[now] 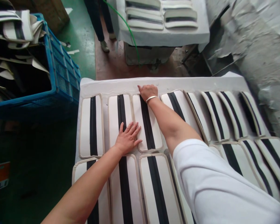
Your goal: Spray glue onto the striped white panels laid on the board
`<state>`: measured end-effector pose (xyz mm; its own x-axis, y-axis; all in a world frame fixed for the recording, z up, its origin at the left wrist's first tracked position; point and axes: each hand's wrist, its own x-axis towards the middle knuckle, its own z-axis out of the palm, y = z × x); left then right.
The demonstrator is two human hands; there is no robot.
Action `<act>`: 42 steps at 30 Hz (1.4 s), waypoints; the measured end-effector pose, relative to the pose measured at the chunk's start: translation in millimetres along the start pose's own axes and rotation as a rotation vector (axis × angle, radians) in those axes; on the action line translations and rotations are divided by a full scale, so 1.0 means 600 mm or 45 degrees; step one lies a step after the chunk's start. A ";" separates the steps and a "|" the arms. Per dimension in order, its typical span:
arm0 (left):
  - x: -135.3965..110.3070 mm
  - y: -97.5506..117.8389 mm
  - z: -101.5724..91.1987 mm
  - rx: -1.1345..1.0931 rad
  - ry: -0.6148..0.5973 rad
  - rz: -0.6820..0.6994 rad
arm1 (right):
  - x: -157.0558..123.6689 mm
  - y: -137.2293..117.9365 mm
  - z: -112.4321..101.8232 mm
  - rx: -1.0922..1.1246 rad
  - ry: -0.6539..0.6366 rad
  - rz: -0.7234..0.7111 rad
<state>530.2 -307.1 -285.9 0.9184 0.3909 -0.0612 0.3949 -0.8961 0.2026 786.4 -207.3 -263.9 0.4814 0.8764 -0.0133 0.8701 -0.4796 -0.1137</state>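
You seem to be straightening this striped pad (147, 124), left hand (128, 138) spread flat, right hand (149, 91) maybe pinching its top, I can't tell, so nudge gently next.

Soft brightness on the white-covered table (121, 84), deep gloom below the blue plastic crate (60, 67), perhaps slight edge blur.

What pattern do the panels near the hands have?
White panels with a lengthwise black stripe; clearest in head view.
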 end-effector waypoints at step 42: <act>0.211 0.243 0.009 -1.155 -0.238 -0.977 | -0.362 0.259 0.013 0.124 0.091 0.005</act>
<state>704.4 -389.3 -269.6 0.4704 0.6539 -0.5925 0.7484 0.0602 0.6605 816.3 -472.2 -286.7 0.4938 0.8677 0.0567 0.8555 -0.4732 -0.2101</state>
